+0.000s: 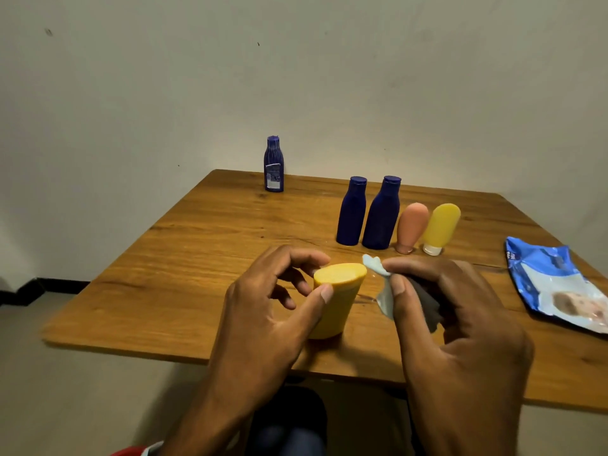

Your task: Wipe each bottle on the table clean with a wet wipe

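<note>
Tube (pixel 335 297) in left hand (pixel 263 324), thumb-and-fingertip pinch at flat end, looks light, squashy, probably slick; right hand (pixel 454 324) fingers pinch limp wet wipe (pixel 383 291); hold mid-body.

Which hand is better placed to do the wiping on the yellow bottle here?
Right. The right hand already pinches the wet wipe beside the yellow bottle, while the left hand grips that bottle.
</note>
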Available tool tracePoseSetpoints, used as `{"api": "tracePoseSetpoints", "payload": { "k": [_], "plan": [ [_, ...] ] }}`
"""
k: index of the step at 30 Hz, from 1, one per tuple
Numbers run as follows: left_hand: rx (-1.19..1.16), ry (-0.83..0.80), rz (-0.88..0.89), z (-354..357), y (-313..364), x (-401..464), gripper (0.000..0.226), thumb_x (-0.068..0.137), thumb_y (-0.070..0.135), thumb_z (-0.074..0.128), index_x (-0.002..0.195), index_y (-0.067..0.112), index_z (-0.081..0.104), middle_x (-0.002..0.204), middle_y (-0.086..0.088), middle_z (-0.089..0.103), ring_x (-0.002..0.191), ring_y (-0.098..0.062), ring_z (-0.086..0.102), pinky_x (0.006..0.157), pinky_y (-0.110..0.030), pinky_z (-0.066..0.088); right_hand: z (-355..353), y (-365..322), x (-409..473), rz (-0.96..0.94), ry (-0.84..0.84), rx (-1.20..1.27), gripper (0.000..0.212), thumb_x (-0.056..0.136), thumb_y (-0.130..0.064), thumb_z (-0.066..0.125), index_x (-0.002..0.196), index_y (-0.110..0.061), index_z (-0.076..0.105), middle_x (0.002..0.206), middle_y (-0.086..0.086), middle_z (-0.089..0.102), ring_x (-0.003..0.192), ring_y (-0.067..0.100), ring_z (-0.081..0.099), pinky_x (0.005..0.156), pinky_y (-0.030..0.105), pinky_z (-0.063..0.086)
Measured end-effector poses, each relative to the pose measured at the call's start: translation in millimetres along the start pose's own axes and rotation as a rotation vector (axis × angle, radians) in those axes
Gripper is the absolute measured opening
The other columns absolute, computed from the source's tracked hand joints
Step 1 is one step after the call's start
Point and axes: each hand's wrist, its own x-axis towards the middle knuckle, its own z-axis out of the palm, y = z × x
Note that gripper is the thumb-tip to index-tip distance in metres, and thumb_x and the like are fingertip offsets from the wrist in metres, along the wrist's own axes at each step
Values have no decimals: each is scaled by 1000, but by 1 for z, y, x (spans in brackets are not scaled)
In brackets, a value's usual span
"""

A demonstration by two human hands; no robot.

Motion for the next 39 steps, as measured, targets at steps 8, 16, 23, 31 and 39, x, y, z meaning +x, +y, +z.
{"api": "tracePoseSetpoints", "payload": {
  "k": [8, 16, 23, 31, 39],
  "plan": [
    [-78, -57, -49, 13, -12, -29, 46, 83, 19, 75, 121, 44, 72, 123, 23, 69, 120, -7, 65, 88, -14, 49, 7, -5, -11, -59, -71, -95, 26, 89, -28, 66, 113, -24, 75, 109, -7, 69, 101, 5, 66, 87, 5, 48],
    [-127, -25, -65, 36, -36, -46, 48, 95, 11, 74, 127, 46, 69, 123, 32, 69, 120, 1, 66, 98, -19, 53, -5, -7, -21, -154, -81, -174, 21, 96, -17, 70, 115, -23, 75, 111, -8, 68, 105, 2, 65, 90, 3, 45],
    [11, 33, 62, 37, -42, -57, 62, 85, 0, 65, 136, 36, 63, 125, 26, 64, 122, 0, 60, 100, -9, 43, -14, -16, -23, -213, -187, -232, 32, 90, -32, 57, 115, -23, 74, 114, -11, 66, 104, 2, 61, 93, 4, 45],
    [-29, 71, 105, 39, -47, -62, 41, 94, 8, 60, 129, 26, 70, 124, 26, 61, 120, 6, 57, 97, -6, 40, 0, -35, -47, -237, -324, -235, 30, 91, -38, 58, 118, -40, 72, 117, -19, 60, 113, -12, 54, 100, 2, 38],
    [-15, 20, 52, 39, -47, -63, 54, 85, -3, 65, 133, 22, 72, 126, 14, 68, 121, -9, 60, 101, -11, 41, -14, -12, -28, -24, -54, -260, 23, 95, -30, 68, 117, -35, 72, 112, -14, 69, 107, 2, 66, 82, 7, 50]
  ]
}}
